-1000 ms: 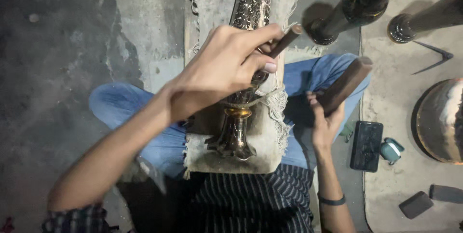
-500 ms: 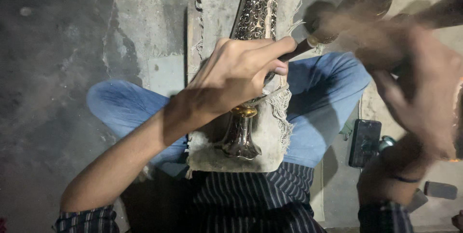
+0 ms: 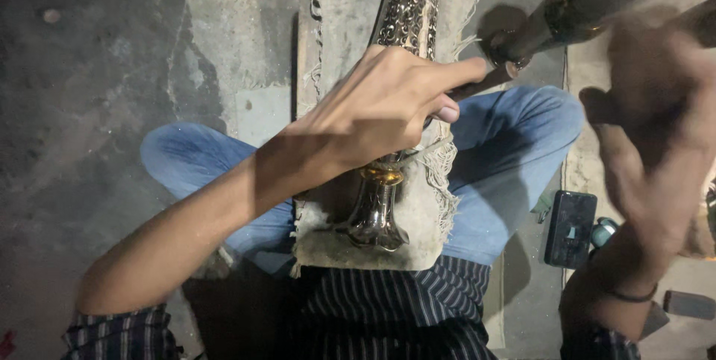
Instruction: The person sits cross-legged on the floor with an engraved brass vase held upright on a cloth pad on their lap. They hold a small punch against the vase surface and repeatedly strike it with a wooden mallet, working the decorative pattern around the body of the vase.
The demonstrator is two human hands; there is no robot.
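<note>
A long metal piece (image 3: pixel 406 17) lies across the person's lap, on a pale cloth (image 3: pixel 328 24) with frayed edges. It is silver and covered in tiny raised patterns far off, then goes smooth and shiny near the body, with a gold ring (image 3: pixel 382 175) and a wide round foot.

The left hand (image 3: pixel 388 106) rests on top of the piece. Its fingers (image 3: pixel 455 73) are curled and pressed together around a thin dark tool (image 3: pixel 485 84) — the pointing finger lies straight along it. The tool tip sticks out to the right, just past the cloth edge.

The right hand (image 3: pixel 656 121) is up in the air on the right, well apart from the piece. It is a blur, so I cannot tell if it is open or closed.

The floor (image 3: pixel 112 69) on the left is bare grey concrete with lots of room. The right side is crowded — dark metal posts (image 3: pixel 574 10) far off, and a black phone (image 3: pixel 570 228) near the knee.
</note>
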